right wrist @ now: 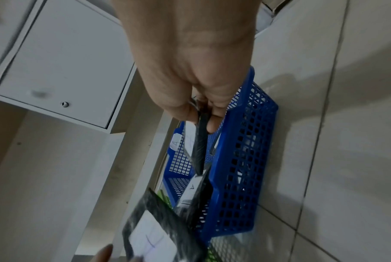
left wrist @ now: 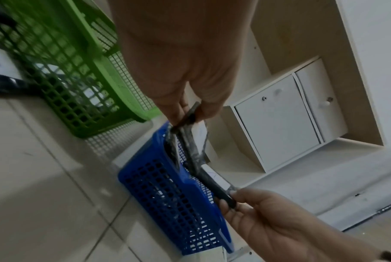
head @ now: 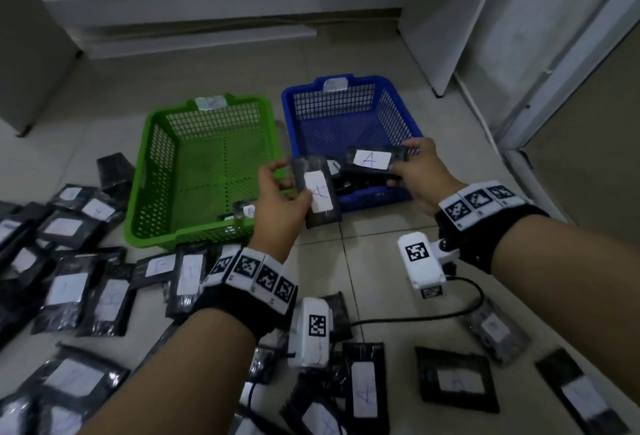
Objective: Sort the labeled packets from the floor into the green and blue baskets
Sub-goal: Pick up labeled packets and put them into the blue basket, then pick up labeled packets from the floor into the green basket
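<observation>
My left hand [head: 294,188] grips a black packet [head: 317,195] with a white label marked "A", held over the gap between the two baskets. My right hand [head: 403,162] pinches a second black packet [head: 372,159], also marked "A", just above the blue basket [head: 394,105]. The left wrist view shows my left fingers [left wrist: 183,106] pinching their packet [left wrist: 190,141] edge-on over the blue basket [left wrist: 167,195]. In the right wrist view my right fingers [right wrist: 214,122] clamp their packet [right wrist: 201,141] above that basket [right wrist: 245,159]. The green basket [head: 138,171] stands to the left.
Many black labeled packets lie on the tiled floor at the left [head: 69,289], in front [head: 363,389] and at the right [head: 453,379]. Dark packets [head: 363,181] lie in the blue basket, one packet [head: 242,213] in the green. White cabinets [head: 207,12] stand behind.
</observation>
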The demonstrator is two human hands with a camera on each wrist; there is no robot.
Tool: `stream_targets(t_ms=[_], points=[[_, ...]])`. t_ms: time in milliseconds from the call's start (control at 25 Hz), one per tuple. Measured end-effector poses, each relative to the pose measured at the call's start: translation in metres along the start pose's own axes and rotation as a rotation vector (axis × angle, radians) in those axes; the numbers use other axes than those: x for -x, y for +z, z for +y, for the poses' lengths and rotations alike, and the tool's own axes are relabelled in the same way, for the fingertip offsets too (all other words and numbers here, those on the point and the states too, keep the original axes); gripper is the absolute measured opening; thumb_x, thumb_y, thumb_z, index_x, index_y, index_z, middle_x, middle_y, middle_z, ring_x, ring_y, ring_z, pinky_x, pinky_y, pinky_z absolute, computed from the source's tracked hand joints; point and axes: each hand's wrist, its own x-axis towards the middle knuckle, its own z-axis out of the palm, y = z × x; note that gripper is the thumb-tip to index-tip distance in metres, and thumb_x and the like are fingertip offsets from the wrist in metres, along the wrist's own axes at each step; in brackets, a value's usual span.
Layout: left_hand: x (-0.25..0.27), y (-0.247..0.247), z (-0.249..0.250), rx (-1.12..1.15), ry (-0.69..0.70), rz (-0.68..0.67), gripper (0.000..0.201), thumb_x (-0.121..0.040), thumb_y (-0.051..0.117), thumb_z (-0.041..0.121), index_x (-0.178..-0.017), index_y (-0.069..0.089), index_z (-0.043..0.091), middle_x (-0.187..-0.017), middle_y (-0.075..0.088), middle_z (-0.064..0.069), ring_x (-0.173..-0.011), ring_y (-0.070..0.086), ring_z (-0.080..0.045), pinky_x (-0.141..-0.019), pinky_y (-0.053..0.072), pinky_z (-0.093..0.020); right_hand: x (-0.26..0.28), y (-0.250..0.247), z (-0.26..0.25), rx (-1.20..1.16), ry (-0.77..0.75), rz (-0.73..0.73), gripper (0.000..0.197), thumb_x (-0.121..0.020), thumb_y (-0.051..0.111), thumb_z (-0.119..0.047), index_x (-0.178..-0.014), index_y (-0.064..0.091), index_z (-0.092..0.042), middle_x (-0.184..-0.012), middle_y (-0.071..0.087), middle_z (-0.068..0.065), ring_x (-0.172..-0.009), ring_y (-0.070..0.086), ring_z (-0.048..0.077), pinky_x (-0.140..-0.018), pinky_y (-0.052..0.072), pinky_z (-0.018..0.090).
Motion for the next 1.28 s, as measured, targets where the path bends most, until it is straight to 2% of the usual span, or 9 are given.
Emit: stream_targets(t_ms=[120, 240, 360, 560, 800, 920, 1000, 1120, 1280], points=[[-0.022, 0.026, -0.002, -0.144, 0.068, 0.032, 0.022, -0.086, 0.058, 0.007, -0.100, 0.062, 0.024, -0.095, 0.065, 0.002, -0.084, 0.063, -0.015, -0.083, 0.055, -0.042, -0.016, -0.006, 0.012, 0.115, -0.003, 0.080, 0.035, -0.082, 0.062, 0.005, -0.101, 0.040, -0.014, -0.107, 0.049, 0.012, -0.089, 0.061, 0.028, -0.071, 0.059, 0.039], [-0.042, 0.045, -0.010, -0.281, 0.110, -0.090, 0.037, -0.082, 0.058, 0.006, -0.111, 0.064, 0.029, -0.113, 0.064, -0.001, -0.099, 0.062, -0.016, -0.092, 0.052, -0.040, -0.026, -0.022, 0.021, 0.414, -0.024, 0.081, 0.014, -0.082, 0.066, -0.005, -0.095, 0.067, -0.010, -0.106, 0.066, 0.015, -0.099, 0.064, 0.030, -0.092, 0.050, 0.035], [-0.055, 0.061, -0.006, -0.419, 0.201, -0.186, 0.041, -0.081, 0.057, -0.001, -0.115, 0.063, 0.021, -0.120, 0.061, 0.000, -0.107, 0.058, -0.014, -0.098, 0.047, -0.033, -0.020, -0.039, 0.024, 0.492, -0.054, 0.078, 0.021, -0.085, 0.061, -0.004, -0.101, 0.073, -0.009, -0.106, 0.070, 0.013, -0.101, 0.064, 0.026, -0.087, 0.045, 0.021], [-0.063, 0.078, -0.004, -0.714, 0.383, -0.285, 0.028, -0.087, 0.056, 0.002, -0.110, 0.069, 0.011, -0.119, 0.063, -0.010, -0.112, 0.055, -0.026, -0.097, 0.036, -0.024, 0.041, -0.079, 0.031, 0.484, -0.071, 0.069, 0.023, -0.087, 0.056, -0.006, -0.098, 0.075, -0.013, -0.102, 0.070, 0.003, -0.094, 0.063, 0.016, -0.083, 0.045, 0.019], [0.044, 0.127, -0.015, -0.597, 0.539, -0.436, 0.022, -0.081, 0.059, 0.005, -0.094, 0.071, 0.019, -0.097, 0.063, -0.001, -0.096, 0.055, -0.017, -0.086, 0.033, -0.016, 0.131, -0.133, 0.086, 0.555, 0.112, 0.021, 0.021, -0.089, 0.055, -0.003, -0.098, 0.073, -0.010, -0.104, 0.068, 0.002, -0.095, 0.061, 0.013, -0.071, 0.038, 0.006], [0.106, 0.150, -0.041, -0.563, 0.505, -0.715, 0.020, -0.082, 0.061, 0.010, -0.096, 0.070, 0.021, -0.092, 0.063, 0.003, -0.088, 0.056, -0.015, -0.079, 0.033, -0.015, 0.171, -0.161, 0.112, 0.682, 0.115, 0.045, 0.019, -0.082, 0.062, -0.005, -0.095, 0.075, -0.010, -0.099, 0.071, 0.008, -0.093, 0.064, 0.020, -0.079, 0.046, 0.020], [0.132, 0.170, -0.064, -0.591, 0.486, -0.850, 0.026, -0.081, 0.058, 0.012, -0.105, 0.068, 0.015, -0.104, 0.064, -0.004, -0.097, 0.057, -0.023, -0.086, 0.037, -0.022, 0.196, -0.181, 0.129, 0.907, 0.150, 0.043, 0.027, -0.076, 0.061, -0.014, -0.101, 0.072, -0.019, -0.100, 0.069, 0.010, -0.097, 0.061, 0.029, -0.084, 0.046, 0.033], [0.148, 0.195, -0.094, -0.703, 0.489, -0.962, 0.057, -0.073, 0.061, 0.016, -0.129, 0.054, 0.007, -0.136, 0.051, -0.015, -0.122, 0.049, -0.035, -0.104, 0.039, -0.044, 0.232, -0.201, 0.146, 0.942, 0.362, 0.047, 0.065, -0.080, 0.066, -0.023, -0.139, 0.040, -0.022, -0.128, 0.046, 0.010, -0.119, 0.040, 0.031, -0.098, 0.036, 0.037], [0.149, 0.217, -0.107, -0.843, 0.514, -1.055, 0.074, -0.071, 0.073, 0.022, -0.138, 0.044, 0.010, -0.145, 0.041, -0.015, -0.131, 0.040, -0.038, -0.106, 0.036, -0.051, 0.246, -0.216, 0.170, 0.899, 0.461, 0.047, 0.076, -0.082, 0.067, -0.020, -0.146, 0.026, -0.015, -0.134, 0.040, 0.013, -0.122, 0.039, 0.029, -0.099, 0.036, 0.035]])
